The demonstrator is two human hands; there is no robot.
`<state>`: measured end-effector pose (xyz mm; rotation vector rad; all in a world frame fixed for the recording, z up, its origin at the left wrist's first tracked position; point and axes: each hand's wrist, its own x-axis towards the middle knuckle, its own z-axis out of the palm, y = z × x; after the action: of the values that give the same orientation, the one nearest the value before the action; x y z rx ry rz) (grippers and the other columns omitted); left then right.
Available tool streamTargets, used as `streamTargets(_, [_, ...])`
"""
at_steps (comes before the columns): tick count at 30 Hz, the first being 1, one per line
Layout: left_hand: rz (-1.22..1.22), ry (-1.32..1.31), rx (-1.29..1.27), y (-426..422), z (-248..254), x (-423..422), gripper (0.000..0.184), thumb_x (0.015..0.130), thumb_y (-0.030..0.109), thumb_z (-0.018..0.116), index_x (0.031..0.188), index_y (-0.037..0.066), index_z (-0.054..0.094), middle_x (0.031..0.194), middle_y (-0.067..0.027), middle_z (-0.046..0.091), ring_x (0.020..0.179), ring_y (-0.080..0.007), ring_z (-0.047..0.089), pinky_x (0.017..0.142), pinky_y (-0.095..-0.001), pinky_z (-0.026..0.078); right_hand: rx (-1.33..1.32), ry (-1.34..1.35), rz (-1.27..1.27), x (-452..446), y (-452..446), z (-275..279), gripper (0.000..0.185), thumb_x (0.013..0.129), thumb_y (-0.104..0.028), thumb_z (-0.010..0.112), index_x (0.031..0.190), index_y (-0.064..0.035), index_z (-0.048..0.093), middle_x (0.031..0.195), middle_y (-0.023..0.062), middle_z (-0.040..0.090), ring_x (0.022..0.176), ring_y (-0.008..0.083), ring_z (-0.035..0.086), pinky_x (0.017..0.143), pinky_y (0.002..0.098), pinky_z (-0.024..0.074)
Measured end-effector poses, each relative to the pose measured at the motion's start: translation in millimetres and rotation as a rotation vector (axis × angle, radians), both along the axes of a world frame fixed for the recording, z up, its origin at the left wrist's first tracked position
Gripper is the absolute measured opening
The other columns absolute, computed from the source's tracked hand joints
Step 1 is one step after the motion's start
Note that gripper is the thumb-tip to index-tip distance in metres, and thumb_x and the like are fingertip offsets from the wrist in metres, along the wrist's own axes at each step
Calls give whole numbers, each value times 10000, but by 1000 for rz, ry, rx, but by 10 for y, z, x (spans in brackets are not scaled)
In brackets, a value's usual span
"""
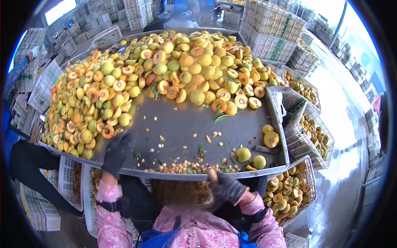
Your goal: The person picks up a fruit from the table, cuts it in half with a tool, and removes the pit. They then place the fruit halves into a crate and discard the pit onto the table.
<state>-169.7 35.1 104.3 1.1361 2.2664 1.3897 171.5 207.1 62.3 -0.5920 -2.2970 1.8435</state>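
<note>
Lying just left of your left hand (118,152), by its fingertips, is a cut fruit (107,131), round, with no long side, at the near edge of the big pile (89,97) on the tray (173,122). Your right hand (226,186) is farther off, down by the tray's front edge. Your left fingers are blurry: I can't tell if they're open. Your right fingers look bent, but I can't tell if they grip anything. Seeds (182,168) lie between your hands.
</note>
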Motion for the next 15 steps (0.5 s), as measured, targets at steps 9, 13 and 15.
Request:
streamTargets(9, [-317, 301, 75, 2653, 248, 104, 394, 828, 264, 637, 1135, 27, 566, 1151, -156, 572, 1095, -252, 533, 930, -343, 425, 564, 6, -752, -203, 2337, -57, 325, 711, -139, 650, 1013, -52, 570, 854, 112, 618, 779, 218, 592, 717, 332, 475])
streamTargets(13, [-439, 421, 91, 3481, 183, 202, 539, 803, 397, 633, 1180, 22, 545, 1198, -160, 553, 1125, -288, 508, 959, -362, 386, 654, -313, -717, -340, 2964, 197, 549, 664, -210, 668, 1174, -73, 519, 1061, 175, 595, 1016, 331, 560, 871, 383, 432])
streamTargets(15, [-438, 607, 74, 3899, -19, 213, 539, 817, 439, 585, 1213, 76, 534, 1211, -155, 546, 1177, -293, 463, 1000, -417, 323, 762, -170, -659, -400, 3377, -97, 581, 664, -198, 658, 1209, -70, 504, 1162, 175, 547, 1111, 325, 500, 932, 369, 399])
